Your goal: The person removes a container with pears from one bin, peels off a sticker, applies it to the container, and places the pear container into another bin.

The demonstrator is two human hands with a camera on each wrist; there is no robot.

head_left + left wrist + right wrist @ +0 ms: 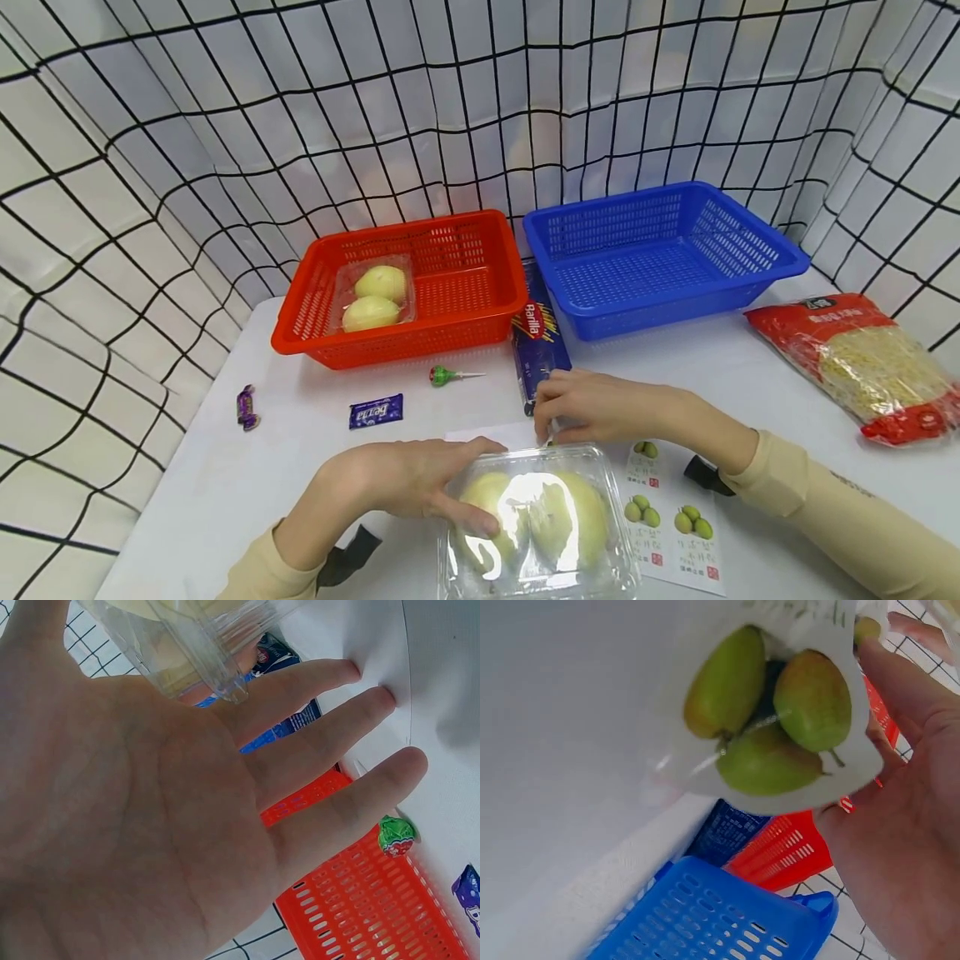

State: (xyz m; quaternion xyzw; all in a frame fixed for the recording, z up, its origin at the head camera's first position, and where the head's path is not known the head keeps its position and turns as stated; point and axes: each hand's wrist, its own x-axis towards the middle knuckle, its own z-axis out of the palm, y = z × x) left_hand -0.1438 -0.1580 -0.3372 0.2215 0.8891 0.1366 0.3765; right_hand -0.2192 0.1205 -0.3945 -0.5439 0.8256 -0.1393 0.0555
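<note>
A clear plastic clamshell [540,521] holding two pale pears lies at the table's front, partly on a white sheet [675,521] printed with green pears. My left hand [491,483] lies flat on the clamshell's left side, its fingers straight. In the left wrist view that hand [337,750] shows an open palm with the clamshell's corner [202,652] against it. My right hand [551,425] reaches to the clamshell's far edge and pinches the rim there. In the right wrist view my right hand [900,690] sits beside the pear picture [772,712].
At the back stand a red basket [480,229] holding another pear clamshell [372,293] and a blue basket [780,267]. A Barilla box [536,342] lies between them. A noodle bag [862,358] lies right; a lollipop [444,376] and two candies [375,411] [246,407] left. Grid curtains surround the table.
</note>
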